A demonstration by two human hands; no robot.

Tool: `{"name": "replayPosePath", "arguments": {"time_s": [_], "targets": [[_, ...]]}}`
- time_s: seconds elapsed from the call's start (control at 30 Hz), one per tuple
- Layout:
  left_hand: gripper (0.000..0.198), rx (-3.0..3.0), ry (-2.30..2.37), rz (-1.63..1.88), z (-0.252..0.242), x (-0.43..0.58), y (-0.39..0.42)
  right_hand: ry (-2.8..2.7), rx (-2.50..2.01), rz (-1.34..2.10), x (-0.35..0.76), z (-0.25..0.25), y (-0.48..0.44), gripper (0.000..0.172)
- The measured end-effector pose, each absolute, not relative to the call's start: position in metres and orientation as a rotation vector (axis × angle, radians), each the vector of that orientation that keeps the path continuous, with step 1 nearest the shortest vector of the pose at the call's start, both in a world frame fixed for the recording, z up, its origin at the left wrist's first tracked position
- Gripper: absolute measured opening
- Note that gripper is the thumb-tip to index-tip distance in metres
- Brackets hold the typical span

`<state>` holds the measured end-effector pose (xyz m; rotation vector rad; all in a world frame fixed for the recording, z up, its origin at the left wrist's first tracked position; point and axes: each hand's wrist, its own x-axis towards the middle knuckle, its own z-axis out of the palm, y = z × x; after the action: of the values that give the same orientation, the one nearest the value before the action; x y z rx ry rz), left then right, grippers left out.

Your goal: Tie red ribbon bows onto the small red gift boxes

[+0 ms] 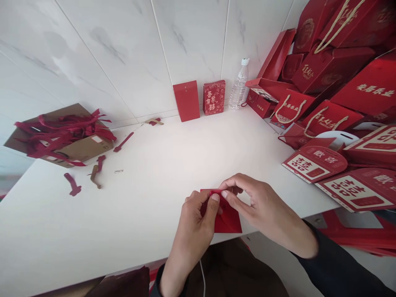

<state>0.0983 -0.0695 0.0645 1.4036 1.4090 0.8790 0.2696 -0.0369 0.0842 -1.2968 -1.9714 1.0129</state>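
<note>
A red paper gift box (229,220) lies at the front edge of the white table (148,194), its top edge pinched by both hands. My left hand (198,218) presses thumb and fingers together at the upper left of the box. On the upper right, my right hand (256,202) grips the same edge between thumb and bent index finger. The two thumbs are close together at the top. My fingers cover much of the box's left side, and whether a ribbon is between them cannot be made out.
Against the tiled wall stand a plain red box (187,101), a printed red box (214,97) and a water bottle (239,84). A carton of dark red ribbons (86,150) sits at left, with loose strips (72,184) nearby. Red gift boxes (329,70) are piled at right.
</note>
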Motion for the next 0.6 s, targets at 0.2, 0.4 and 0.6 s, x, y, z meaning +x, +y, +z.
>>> {"name": "replayPosePath", "arguments": {"time_s": [0.2, 0.4, 0.6], "targets": [[0.035, 1.412, 1.391, 0.893, 0.065, 0.098, -0.069, -1.903, -1.294, 1.113, 0.269, 0.081, -0.036, 0.010], [0.031, 1.362, 1.413, 0.878, 0.066, 0.098, -0.066, -1.859, -1.321, 0.960, 0.268, 0.081, -0.039, 0.009], [0.031, 1.272, 1.396, 0.860, 0.069, 0.101, -0.063, -1.889, -1.258, 0.737, 0.260, 0.077, -0.051, 0.009]]}}
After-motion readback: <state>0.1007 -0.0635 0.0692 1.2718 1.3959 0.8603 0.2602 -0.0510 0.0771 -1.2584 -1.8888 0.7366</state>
